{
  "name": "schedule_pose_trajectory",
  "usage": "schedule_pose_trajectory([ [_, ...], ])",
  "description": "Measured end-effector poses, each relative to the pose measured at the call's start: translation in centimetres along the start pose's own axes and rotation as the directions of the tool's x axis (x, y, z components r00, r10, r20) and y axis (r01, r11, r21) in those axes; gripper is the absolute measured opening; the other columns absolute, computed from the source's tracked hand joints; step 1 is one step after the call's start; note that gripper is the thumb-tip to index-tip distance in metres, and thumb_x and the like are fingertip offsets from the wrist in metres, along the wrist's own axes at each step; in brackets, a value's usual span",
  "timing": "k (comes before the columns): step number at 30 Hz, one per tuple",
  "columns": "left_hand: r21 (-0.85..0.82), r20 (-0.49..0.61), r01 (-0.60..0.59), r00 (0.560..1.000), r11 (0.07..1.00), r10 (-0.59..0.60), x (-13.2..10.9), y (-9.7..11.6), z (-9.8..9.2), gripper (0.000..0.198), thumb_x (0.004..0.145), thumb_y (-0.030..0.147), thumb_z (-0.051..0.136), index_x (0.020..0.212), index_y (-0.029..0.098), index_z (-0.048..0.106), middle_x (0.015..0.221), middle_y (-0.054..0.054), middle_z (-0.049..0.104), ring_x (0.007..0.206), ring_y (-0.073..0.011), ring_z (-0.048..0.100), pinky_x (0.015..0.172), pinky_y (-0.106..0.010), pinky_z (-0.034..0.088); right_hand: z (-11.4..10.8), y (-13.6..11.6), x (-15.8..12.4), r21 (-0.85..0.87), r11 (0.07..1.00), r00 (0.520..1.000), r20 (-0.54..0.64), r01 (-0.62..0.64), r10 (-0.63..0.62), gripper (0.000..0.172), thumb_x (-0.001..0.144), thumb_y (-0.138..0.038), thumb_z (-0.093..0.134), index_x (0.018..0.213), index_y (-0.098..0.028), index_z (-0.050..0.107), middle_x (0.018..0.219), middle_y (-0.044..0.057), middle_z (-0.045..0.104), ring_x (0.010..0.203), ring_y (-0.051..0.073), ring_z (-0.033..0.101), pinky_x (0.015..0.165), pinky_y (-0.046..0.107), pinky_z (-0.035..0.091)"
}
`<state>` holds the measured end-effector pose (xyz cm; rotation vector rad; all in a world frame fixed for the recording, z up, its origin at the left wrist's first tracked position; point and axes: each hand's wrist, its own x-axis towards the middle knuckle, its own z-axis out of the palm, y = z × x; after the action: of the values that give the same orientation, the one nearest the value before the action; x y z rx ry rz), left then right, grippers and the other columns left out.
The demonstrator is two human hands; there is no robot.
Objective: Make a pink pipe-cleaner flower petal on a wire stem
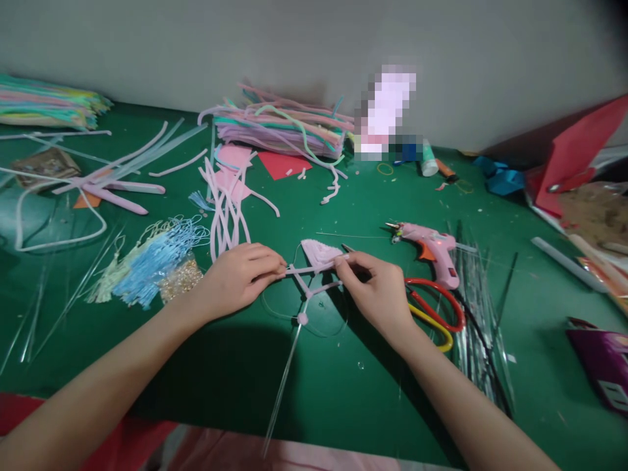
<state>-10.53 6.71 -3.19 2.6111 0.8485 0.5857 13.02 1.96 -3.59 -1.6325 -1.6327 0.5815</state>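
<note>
A pale pink pipe cleaner (310,270) stretches sideways between my two hands. My left hand (245,275) pinches its left end, thumb and fingers pressed together. At the other end, my right hand (375,288) grips it between thumb and forefinger. Just behind it lies a folded pink fuzzy triangle (321,254), close to my right fingertips. Below the strand, a pink Y-shaped piece (308,294) with a small pink ball (302,318) sits on thin clear sticks (284,376) that point toward me. A thin loop of thread or wire curves around this piece.
Right of my hand are a pink glue gun (432,248), scissors with red and yellow handles (436,314) and a bundle of thin sticks (483,320). Blue tassels (159,261) and a bag of gold beads (181,281) lie left. Pipe cleaner bundles (284,134) stand behind.
</note>
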Motion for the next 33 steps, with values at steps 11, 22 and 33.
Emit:
schedule_pose_trajectory([
  [11, -0.256, 0.0, 0.236, 0.97, 0.937, -0.244, 0.4, 0.7, -0.3, 0.014, 0.087, 0.026, 0.058, 0.078, 0.02, 0.067, 0.098, -0.003, 0.074, 0.085, -0.0165, 0.067, 0.07, -0.026, 0.05, 0.0, 1.2, -0.4, 0.118, 0.993, 0.984, -0.18, 0.03, -0.008, 0.014, 0.081, -0.031, 0.063, 0.074, -0.022, 0.071, 0.092, 0.007, 0.057, 0.092, 0.023, 0.057, 0.082, 0.041, 0.048],
  [22, -0.399, 0.166, 0.512, 0.856, 0.76, -0.49, 1.1, 1.5, -1.2, 0.017, 0.082, 0.025, 0.062, 0.068, 0.016, 0.066, 0.101, -0.005, 0.075, 0.082, -0.0185, 0.069, 0.07, -0.027, 0.049, 0.4, 1.8, -0.6, 0.067, 0.99, 0.966, -0.238, 0.123, -0.104, 0.009, 0.078, -0.027, 0.068, 0.072, -0.021, 0.072, 0.11, 0.007, 0.049, 0.096, 0.022, 0.052, 0.089, 0.047, 0.045],
  [33, -0.471, 0.221, 0.571, 0.815, 0.673, -0.536, 1.1, 1.0, -1.1, 0.019, 0.08, 0.029, 0.066, 0.065, 0.017, 0.065, 0.101, -0.007, 0.075, 0.09, -0.0216, 0.068, 0.082, -0.032, 0.049, 0.3, 2.1, -0.5, 0.103, 0.986, 0.97, -0.216, 0.134, -0.11, 0.011, 0.078, -0.024, 0.068, 0.067, -0.021, 0.069, 0.11, 0.008, 0.05, 0.097, 0.021, 0.052, 0.088, 0.045, 0.047],
])
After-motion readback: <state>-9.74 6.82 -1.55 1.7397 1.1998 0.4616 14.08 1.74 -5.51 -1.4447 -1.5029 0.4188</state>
